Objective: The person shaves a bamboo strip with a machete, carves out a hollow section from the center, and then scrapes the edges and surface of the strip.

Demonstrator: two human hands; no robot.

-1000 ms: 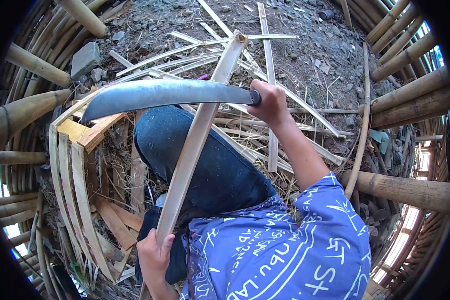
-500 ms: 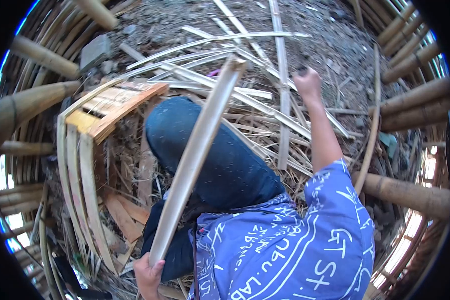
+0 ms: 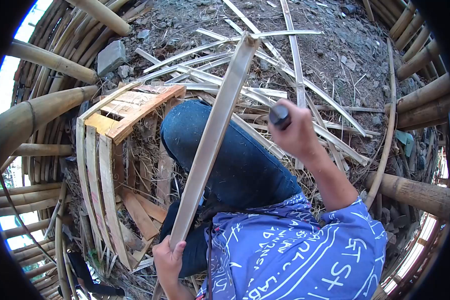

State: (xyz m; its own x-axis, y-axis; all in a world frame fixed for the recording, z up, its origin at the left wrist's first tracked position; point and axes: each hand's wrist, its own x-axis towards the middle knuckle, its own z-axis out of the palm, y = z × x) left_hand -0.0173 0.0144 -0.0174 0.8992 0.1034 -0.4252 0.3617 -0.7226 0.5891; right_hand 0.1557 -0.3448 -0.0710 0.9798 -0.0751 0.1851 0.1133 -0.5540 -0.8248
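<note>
My left hand (image 3: 169, 261) is closed round the lower end of a split bamboo strip (image 3: 209, 145). The strip slants up across my bent knee, and its far end shows a cut node. My right hand (image 3: 300, 132), to the right of the strip and apart from it, grips a tool with a dark, round-ended handle (image 3: 280, 116). That handle points toward the camera, and the rest of the tool is hidden.
Several bamboo strips (image 3: 297, 65) lie crossed on the littered ground ahead. A wooden crate-like frame (image 3: 147, 111) stands left of my knee. Thick bamboo poles (image 3: 60, 62) close in at the left, and another pole (image 3: 410, 195) juts in from the right.
My right hand has come down and left, nearer the bamboo strip, and the dark handle now shows plainly. My left hand still holds the strip. The whole view has shifted slightly.
</note>
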